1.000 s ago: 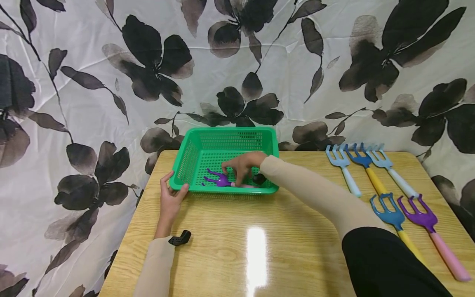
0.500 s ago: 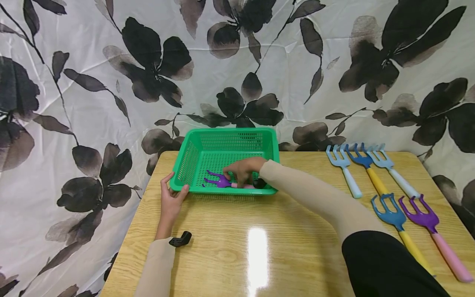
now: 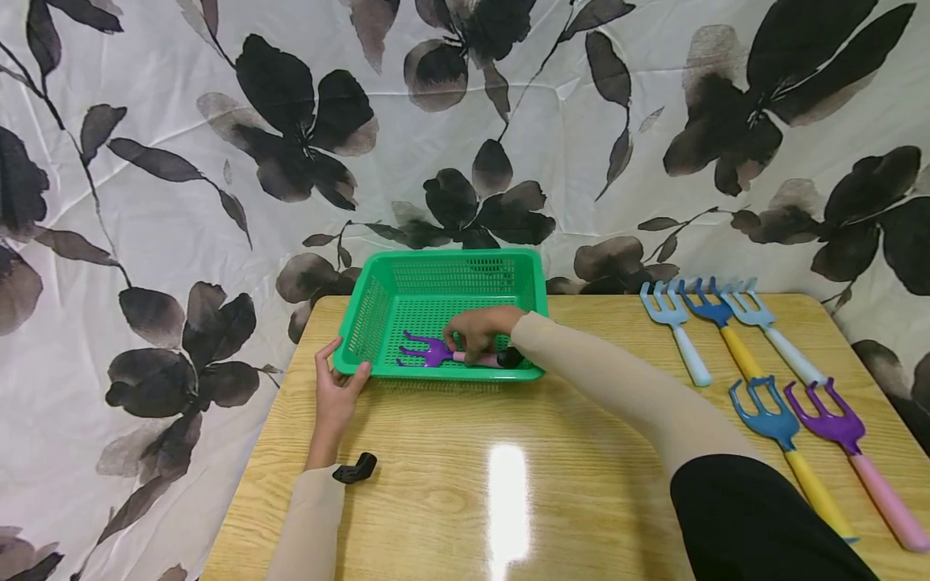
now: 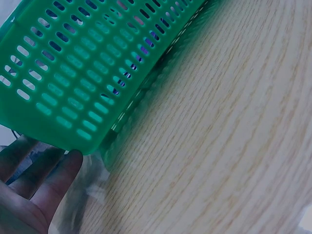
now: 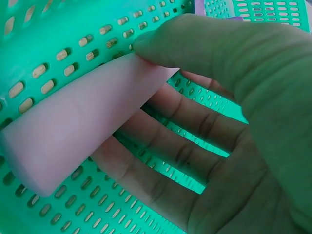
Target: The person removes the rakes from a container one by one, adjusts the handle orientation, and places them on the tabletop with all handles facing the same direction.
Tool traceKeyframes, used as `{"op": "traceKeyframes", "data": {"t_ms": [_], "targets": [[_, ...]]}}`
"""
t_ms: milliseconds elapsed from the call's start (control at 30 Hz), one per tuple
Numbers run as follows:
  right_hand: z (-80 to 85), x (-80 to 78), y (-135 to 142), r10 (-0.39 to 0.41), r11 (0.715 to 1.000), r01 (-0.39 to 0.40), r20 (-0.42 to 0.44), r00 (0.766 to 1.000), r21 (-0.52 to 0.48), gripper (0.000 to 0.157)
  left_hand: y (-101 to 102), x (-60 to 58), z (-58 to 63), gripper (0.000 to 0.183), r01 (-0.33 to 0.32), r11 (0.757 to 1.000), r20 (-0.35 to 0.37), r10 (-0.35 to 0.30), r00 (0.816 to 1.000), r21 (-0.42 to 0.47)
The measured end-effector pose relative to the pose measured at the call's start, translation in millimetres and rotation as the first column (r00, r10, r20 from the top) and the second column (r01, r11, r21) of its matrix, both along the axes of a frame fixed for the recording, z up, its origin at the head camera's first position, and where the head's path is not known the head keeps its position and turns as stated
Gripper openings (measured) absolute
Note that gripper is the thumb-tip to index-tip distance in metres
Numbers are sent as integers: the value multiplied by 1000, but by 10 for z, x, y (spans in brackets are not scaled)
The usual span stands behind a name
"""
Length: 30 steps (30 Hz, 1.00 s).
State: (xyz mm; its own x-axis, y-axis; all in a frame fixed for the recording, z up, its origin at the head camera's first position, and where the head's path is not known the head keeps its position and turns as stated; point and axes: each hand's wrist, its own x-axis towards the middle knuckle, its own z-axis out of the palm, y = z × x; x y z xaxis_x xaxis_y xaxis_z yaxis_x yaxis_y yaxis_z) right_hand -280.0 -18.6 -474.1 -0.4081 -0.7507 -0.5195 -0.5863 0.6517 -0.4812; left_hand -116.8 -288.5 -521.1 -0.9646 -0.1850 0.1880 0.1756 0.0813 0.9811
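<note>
A hand rake (image 3: 434, 352) with purple curved tines and a pink handle (image 5: 83, 117) lies inside the green basket (image 3: 450, 253), along its front wall, tines to the left. My right hand (image 3: 475, 331) reaches in from the right and holds that handle; the right wrist view shows the thumb on top and the fingers beneath. At the basket's front left corner is my left hand (image 3: 337, 395), spread around the outside with the thumb at the front rim. In the left wrist view its fairly straight fingers (image 4: 57, 187) touch the corner.
Several hand rakes lie at the table's right side: two light blue ones (image 3: 664, 311), a blue one with yellow handle (image 3: 708, 311), a teal-blue one (image 3: 770, 420) and a purple and pink one (image 3: 835, 424). Floral cloth (image 3: 581, 161) hangs behind the wooden table (image 3: 421, 484).
My right hand has shifted slightly right along the handle, and its fingers have drawn in around it. More of the rake now shows. My left hand and the basket have stayed put.
</note>
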Motion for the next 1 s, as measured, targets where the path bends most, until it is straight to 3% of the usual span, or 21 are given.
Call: {"op": "traceKeyframes", "data": {"t_ms": [267, 400, 500, 600, 800, 1000], "targets": [[44, 19, 22, -33, 999, 33, -14, 999, -36, 22, 28, 16, 22, 70, -13, 1000, -1, 13, 1000, -12], [114, -10, 20, -65, 987, 60, -29, 997, -151, 17, -28, -42, -123, 69, -32, 999, -6, 32, 999, -17], [199, -40, 18, -62, 974, 39, -101, 993, -224, 17, -65, -73, -223, 68, -51, 998, -14, 51, 999, -34], [281, -43, 40, -53, 968, 11, -162, 985, -252, 19, -55, -59, -223, 67, -59, 997, -7, 59, 998, -45], [481, 16, 162, -77, 953, -2, -247, 966, -302, 23, -53, -27, -181, 68, -42, 999, 38, 43, 998, -16], [706, 93, 414, -120, 931, -4, -316, 941, -365, 21, 15, 60, 6, 71, -11, 1000, 34, 12, 999, -28]]}}
